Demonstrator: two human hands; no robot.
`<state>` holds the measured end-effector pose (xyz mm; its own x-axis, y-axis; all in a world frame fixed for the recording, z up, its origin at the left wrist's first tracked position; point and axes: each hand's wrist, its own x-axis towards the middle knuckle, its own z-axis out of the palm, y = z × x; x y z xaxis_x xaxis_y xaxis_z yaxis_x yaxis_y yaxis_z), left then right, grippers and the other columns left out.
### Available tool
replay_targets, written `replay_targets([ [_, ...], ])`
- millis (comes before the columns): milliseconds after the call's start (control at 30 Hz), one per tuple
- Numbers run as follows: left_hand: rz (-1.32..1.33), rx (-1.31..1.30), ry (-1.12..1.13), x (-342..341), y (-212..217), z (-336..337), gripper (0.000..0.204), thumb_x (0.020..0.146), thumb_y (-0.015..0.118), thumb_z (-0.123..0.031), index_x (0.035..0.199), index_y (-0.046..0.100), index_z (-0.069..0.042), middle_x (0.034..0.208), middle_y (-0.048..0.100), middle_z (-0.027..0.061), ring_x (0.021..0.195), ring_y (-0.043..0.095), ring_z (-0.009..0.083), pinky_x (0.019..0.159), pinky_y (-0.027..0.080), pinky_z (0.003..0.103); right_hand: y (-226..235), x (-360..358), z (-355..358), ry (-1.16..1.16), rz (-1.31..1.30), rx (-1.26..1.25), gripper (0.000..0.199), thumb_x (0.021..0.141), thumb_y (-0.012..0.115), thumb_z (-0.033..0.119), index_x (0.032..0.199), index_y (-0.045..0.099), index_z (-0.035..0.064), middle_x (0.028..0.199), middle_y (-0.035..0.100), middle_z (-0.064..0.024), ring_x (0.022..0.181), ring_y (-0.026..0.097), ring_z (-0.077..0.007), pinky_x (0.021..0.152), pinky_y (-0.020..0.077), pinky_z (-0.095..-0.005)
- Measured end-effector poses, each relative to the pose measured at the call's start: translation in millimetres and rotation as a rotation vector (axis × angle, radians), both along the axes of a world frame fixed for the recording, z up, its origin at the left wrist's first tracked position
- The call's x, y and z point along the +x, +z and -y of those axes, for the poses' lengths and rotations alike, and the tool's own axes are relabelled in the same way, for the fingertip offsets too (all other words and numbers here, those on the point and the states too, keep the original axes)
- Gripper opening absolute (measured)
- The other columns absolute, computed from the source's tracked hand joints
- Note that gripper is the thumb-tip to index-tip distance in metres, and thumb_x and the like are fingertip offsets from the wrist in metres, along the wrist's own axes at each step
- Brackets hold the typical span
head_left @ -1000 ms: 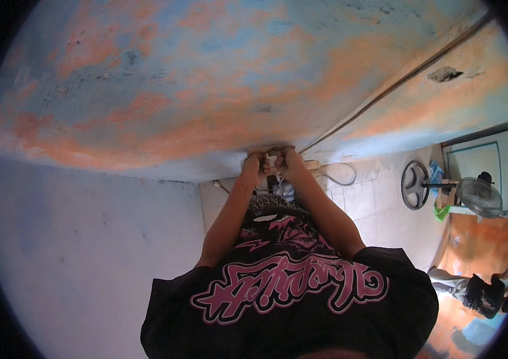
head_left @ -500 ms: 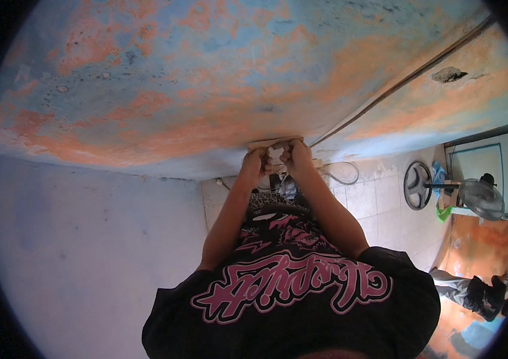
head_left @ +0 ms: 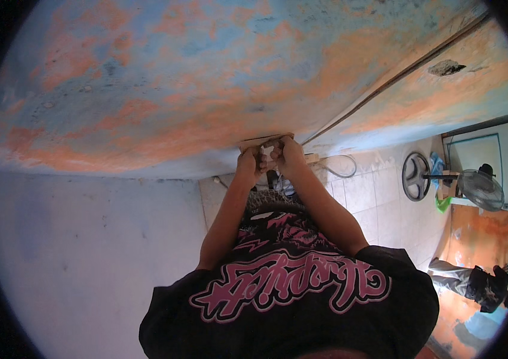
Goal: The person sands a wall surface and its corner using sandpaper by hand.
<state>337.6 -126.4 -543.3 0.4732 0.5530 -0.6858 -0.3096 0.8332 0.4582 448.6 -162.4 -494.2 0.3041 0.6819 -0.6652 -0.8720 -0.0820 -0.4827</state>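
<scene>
Both hands are raised in front of me against a wall (head_left: 206, 90) with patchy blue and orange paint. Between them they grip a flat tan block (head_left: 253, 143), its long edge against the wall's lower part. My left hand (head_left: 250, 161) is closed on the block's left end, fingers curled under it. My right hand (head_left: 288, 157) clasps the right end the same way. The fingertips of the two hands nearly meet below the block. Its face against the wall is hidden.
A dark cable (head_left: 385, 84) runs along the wall to the right, near a hole (head_left: 446, 67). A pale side wall (head_left: 86, 257) stands at left. On the right are a standing fan (head_left: 480, 190), a white door (head_left: 484, 158) and another person (head_left: 484, 287) by an orange wall.
The view has shifted slightly, so block, hands and wall patches all sit a little further left. Both hands keep their grip. The other person's posture has changed a little.
</scene>
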Motion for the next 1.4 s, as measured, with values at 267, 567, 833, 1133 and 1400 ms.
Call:
replay_targets([
  [267, -0.034, -0.028, 0.007, -6, -10, -8, 0.020, 0.084, 0.041, -0.024, 0.074, 0.047, -0.008, 0.058, 0.044, 0.0015, 0.046, 0.040, 0.0117, 0.040, 0.034, 0.023, -19, -4, -5, 0.006, 0.017, -0.041, 0.004, 0.078, 0.040, 0.007, 0.074, 0.040, 0.0048, 0.060, 0.038, -0.0030, 0.047, 0.034, -0.0110, 0.041, 0.0296, -0.0231],
  [567, -0.006, -0.010, -0.069, -7, -21, -6, 0.022, 0.085, 0.038, -0.025, 0.079, 0.048, -0.006, 0.064, 0.047, 0.0033, 0.053, 0.044, 0.0118, 0.042, 0.036, 0.024, -11, -5, -1, 0.013, 0.090, -0.088, 0.007, 0.076, 0.042, 0.007, 0.069, 0.043, 0.0053, 0.059, 0.039, -0.0031, 0.046, 0.034, -0.0111, 0.041, 0.0306, -0.0239],
  [833, 0.021, 0.062, -0.048, -11, -19, -3, 0.018, 0.083, 0.040, -0.022, 0.078, 0.048, -0.006, 0.063, 0.046, 0.0030, 0.051, 0.043, 0.0119, 0.043, 0.036, 0.023, -14, -5, 1, 0.118, 0.181, -0.203, 0.008, 0.077, 0.042, 0.012, 0.071, 0.045, 0.0064, 0.060, 0.042, -0.0006, 0.046, 0.035, -0.0095, 0.041, 0.0302, -0.0231],
  [1133, -0.070, 0.073, -0.141, -31, -49, -10, 0.022, 0.083, 0.038, -0.024, 0.076, 0.050, -0.007, 0.060, 0.048, 0.0027, 0.050, 0.045, 0.0121, 0.045, 0.039, 0.024, -42, -6, 5, 0.173, 0.038, -0.193, 0.006, 0.077, 0.045, 0.012, 0.076, 0.044, 0.0057, 0.059, 0.042, -0.0017, 0.046, 0.036, -0.0107, 0.042, 0.0326, -0.0242],
  [1400, -0.130, 0.247, -0.046, -29, -71, -11, 0.022, 0.083, 0.040, -0.026, 0.081, 0.051, -0.007, 0.062, 0.051, 0.0046, 0.054, 0.051, 0.0149, 0.048, 0.041, 0.027, -45, -6, 4, 0.137, 0.021, -0.126, 0.006, 0.078, 0.042, 0.007, 0.077, 0.047, 0.0037, 0.061, 0.043, -0.0031, 0.049, 0.039, -0.0114, 0.043, 0.0336, -0.0218],
])
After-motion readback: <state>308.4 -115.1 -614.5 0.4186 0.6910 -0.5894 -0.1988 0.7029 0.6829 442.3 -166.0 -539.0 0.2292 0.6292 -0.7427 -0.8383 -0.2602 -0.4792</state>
